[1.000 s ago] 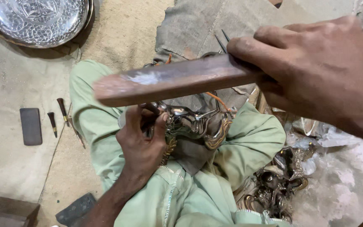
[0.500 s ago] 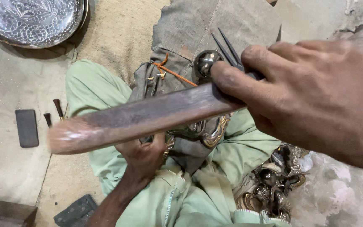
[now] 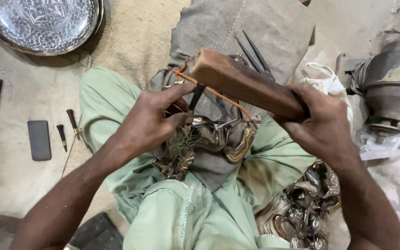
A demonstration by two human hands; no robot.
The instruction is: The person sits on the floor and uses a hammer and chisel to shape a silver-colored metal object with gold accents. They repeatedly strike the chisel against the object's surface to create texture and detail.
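Sandy floor (image 3: 135,41), left hand (image 3: 151,121) grip pinching punch (image 3: 196,97), right hand (image 3: 318,125) grip clasping wooden block (image 3: 244,83)

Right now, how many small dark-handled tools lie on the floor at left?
2: a shorter one next to the dark flat stone, and a longer one just right of it. Others may be hidden.

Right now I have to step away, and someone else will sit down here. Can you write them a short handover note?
Left hand: pinches a thin dark punch, tip set on the shiny metal piece in the lap.
Right hand: grips the wooden block, its far end above the punch.
Around: grey cloth under the work, engraved tray top left, spare small tools and a dark stone on the floor, more shiny pieces by the right leg.
Done: part of the piece shows pattern.
Left: cannot tell how much.
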